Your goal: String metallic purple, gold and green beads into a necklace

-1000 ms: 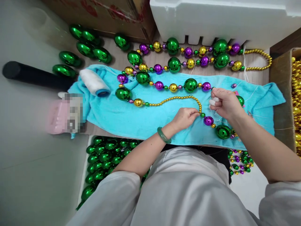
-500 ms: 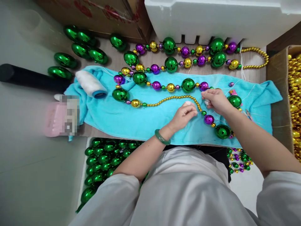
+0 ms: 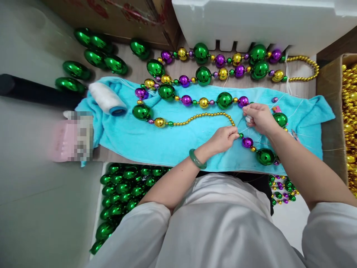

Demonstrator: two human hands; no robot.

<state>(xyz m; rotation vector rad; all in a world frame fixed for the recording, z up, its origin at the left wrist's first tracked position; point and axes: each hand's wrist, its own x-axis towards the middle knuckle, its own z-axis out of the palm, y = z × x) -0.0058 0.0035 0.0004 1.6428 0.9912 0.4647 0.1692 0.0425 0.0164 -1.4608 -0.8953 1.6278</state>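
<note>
A bead garland (image 3: pixel 224 100) of green, purple and gold balls lies looped on a turquoise towel (image 3: pixel 167 145). My left hand (image 3: pixel 224 139), with a green bangle at the wrist, is closed in a pinch on a thin white thread, where the small gold beads (image 3: pixel 208 114) meet a small green bead (image 3: pixel 241 135). Up and to the right, my right hand (image 3: pixel 259 117) is also closed, pinching thread beside a purple ball (image 3: pixel 243 101). White wrapping shows on one of its fingers. Between the hands runs a short stretch of thread (image 3: pixel 244 130).
A thread spool (image 3: pixel 104 98) lies on the towel's left end. Behind are another garland (image 3: pixel 203 75), loose green balls (image 3: pixel 115 65) and a white foam box (image 3: pixel 251 22). Right stands a carton of gold beads (image 3: pixel 350 111). Many green balls (image 3: pixel 122 186) lie front left.
My left hand has moved right, up to the small green bead, and its fingers have closed in more. My right hand has shifted slightly right.
</note>
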